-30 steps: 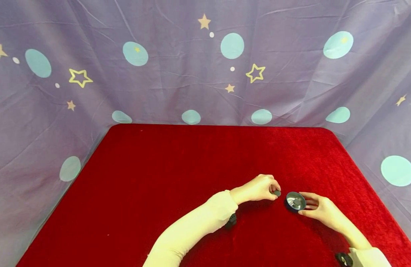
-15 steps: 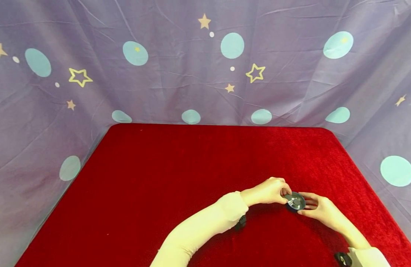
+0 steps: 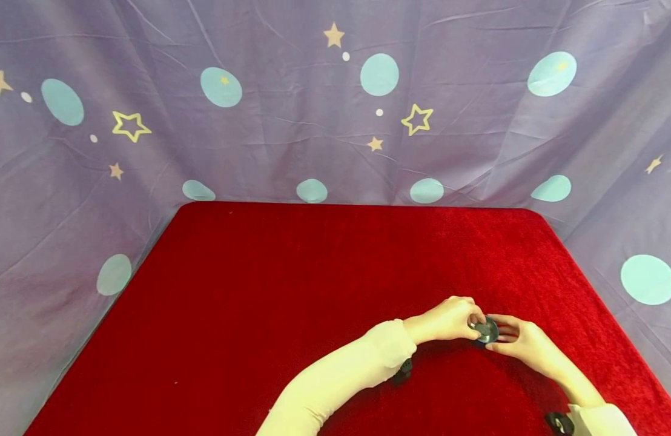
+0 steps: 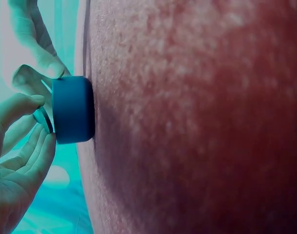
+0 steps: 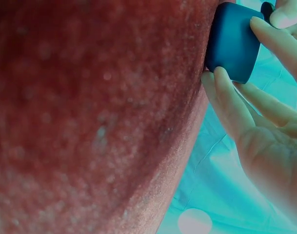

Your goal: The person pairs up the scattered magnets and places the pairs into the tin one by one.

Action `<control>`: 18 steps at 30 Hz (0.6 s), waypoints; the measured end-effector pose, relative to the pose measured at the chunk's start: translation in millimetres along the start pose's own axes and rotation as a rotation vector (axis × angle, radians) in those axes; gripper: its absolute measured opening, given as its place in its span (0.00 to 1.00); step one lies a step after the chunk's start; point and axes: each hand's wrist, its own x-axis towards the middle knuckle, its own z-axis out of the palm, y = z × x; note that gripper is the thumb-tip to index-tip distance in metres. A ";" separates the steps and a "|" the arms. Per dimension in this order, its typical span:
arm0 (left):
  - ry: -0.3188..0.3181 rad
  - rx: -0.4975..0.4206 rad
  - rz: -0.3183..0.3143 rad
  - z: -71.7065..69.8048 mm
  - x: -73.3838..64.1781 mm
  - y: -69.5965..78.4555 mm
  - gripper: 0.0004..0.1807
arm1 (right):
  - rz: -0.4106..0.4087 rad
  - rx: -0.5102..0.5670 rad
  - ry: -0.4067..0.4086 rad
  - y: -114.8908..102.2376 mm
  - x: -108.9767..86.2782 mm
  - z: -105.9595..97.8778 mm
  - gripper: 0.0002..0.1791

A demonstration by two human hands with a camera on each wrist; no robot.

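Observation:
A small round bowl [image 3: 494, 335], dark blue outside and shiny metal inside, stands upright on the red cloth [image 3: 314, 272]. My right hand [image 3: 528, 345] holds it from the right, thumb on the near side and fingers round the far side. My left hand [image 3: 450, 319] pinches a small thin dark disc [image 4: 43, 119] between thumb and fingertips. The disc is tilted, right at the bowl's open top in the left wrist view. In the head view the left fingers overlap the bowl's left rim and hide part of it. The right wrist view shows the bowl's smooth blue wall [image 5: 233, 41].
Red velvety cloth covers the table. A purple curtain [image 3: 292, 121] with stars and pale blue spots hangs behind and at both sides. A black wrist strap [image 3: 403, 369] shows under the left sleeve and another [image 3: 560, 422] by the right sleeve.
My left hand has moved right and slightly nearer with the disc, from beside the bowl to over its opening. The right hand and bowl have stayed in place.

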 end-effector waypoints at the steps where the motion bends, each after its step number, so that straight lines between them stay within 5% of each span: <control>1: 0.004 0.002 -0.001 1.2 0.3 0.5 0.13 | 0.000 0.003 0.002 -0.3 -0.2 0.3 0.34; 18: 0.032 0.027 -0.031 5.4 6.3 2.8 0.13 | 0.022 -0.002 -0.017 -1.2 0.2 -1.2 0.34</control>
